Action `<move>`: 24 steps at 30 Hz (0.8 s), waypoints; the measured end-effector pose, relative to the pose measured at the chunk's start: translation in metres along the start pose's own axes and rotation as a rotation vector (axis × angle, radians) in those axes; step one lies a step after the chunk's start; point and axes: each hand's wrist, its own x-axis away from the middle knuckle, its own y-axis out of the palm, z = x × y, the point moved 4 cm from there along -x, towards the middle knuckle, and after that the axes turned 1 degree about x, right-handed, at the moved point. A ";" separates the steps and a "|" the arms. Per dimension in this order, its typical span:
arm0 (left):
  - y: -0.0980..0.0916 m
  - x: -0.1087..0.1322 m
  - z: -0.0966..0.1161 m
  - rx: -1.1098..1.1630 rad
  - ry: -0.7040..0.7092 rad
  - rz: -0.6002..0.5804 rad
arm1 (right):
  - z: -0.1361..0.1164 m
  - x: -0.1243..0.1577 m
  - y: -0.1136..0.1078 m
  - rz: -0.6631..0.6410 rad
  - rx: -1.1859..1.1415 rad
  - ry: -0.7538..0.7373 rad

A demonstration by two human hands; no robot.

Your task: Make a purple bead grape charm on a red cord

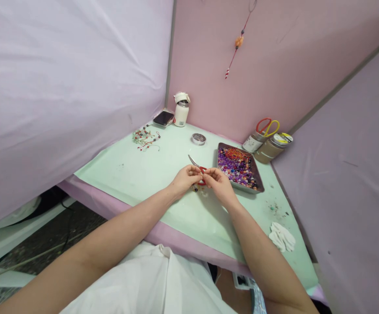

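Observation:
My left hand (pixel 185 179) and my right hand (pixel 218 182) meet over the front middle of the table, fingertips almost touching. Both are closed in a pinch, and what lies between the fingers is too small to make out. Just behind the fingertips is a pair of red-handled scissors (pixel 194 161), blades pointing to the back left; the hands partly cover its handles. Several small loose beads (pixel 195 189) lie on the table below my hands. To the right of my right hand stands a metal tray (pixel 262 185) of purple, orange and dark beads (pixel 237 168), with red-orange cord (pixel 235 154) on top.
A round clear case (pixel 198 139) sits behind the scissors. Beaded strings (pixel 143 138), a phone (pixel 164 117) and a white bottle (pixel 181 111) are at the back left. Scissors in a can (pixel 253 143), a lidded jar (pixel 271 149) and a white glove (pixel 282 237) are right. A beaded cord (pixel 238 42) hangs behind.

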 end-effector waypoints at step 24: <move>-0.008 -0.004 0.000 -0.204 0.167 0.139 | -0.016 0.007 0.002 0.096 0.456 -0.356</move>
